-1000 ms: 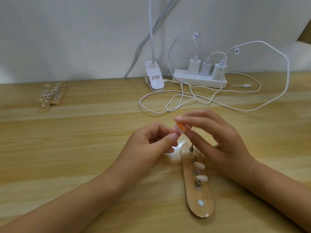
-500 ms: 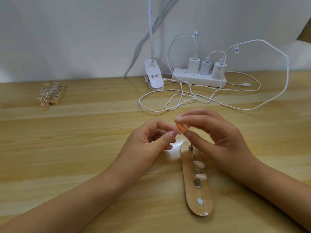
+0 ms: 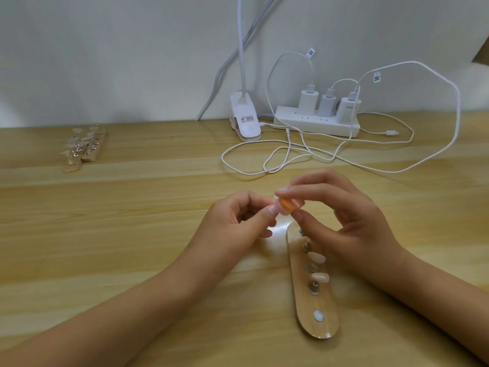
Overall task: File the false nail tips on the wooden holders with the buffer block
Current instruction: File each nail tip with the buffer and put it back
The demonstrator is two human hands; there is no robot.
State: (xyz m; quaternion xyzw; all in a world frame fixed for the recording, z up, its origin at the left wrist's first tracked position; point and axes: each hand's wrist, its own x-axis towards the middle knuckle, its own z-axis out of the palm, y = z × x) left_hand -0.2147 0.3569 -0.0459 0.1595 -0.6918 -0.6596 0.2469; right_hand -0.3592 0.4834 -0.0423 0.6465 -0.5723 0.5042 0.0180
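buffer block [image 3: 367,206] pinched, near holder's [image 3: 298,276] far end

Orange buffer block [image 3: 366,205] aloft beyond oval wooden holder [image 3: 315,321] bearing two pale nail tips [image 3: 316,257].

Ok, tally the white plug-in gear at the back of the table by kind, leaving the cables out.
Chargers: 3
Power strip: 1
Clip lamp: 1
Total: 5
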